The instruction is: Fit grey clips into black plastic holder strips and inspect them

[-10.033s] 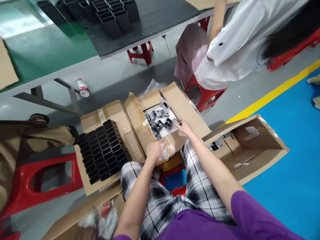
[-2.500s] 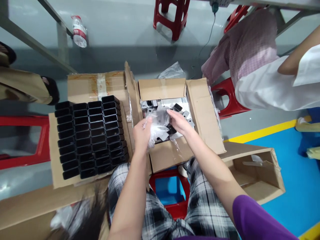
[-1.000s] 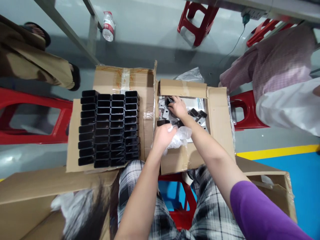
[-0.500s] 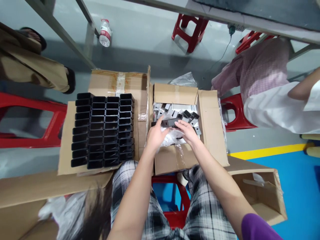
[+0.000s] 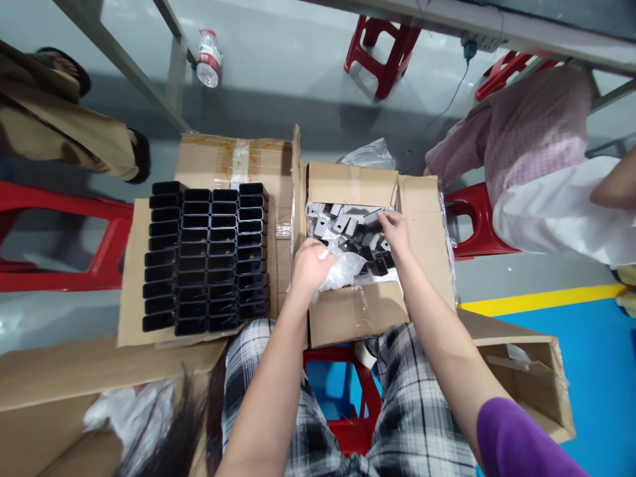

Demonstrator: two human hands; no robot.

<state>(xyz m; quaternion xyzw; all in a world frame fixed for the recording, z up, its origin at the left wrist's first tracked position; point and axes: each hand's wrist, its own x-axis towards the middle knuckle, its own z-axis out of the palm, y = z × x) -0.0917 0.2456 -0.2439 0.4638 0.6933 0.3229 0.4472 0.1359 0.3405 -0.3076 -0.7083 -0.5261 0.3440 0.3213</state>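
Left hand [image 5: 309, 270] clutches crumpled clear plastic [image 5: 346, 270] at the near left of the open carton [image 5: 348, 318]; right hand [image 5: 396, 230] is at the carton's far right, fingertips by a dark part [image 5: 371, 216], though whether they grasp it I cannot tell. Loose grey parts [image 5: 350, 228] lie inside the carton, black cases [image 5: 207, 265] in rows left of it

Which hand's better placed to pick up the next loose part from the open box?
Right, probably. The right hand has its fingertips among the small parts inside the open box. The left hand, at the box's left side, holds crumpled plastic.
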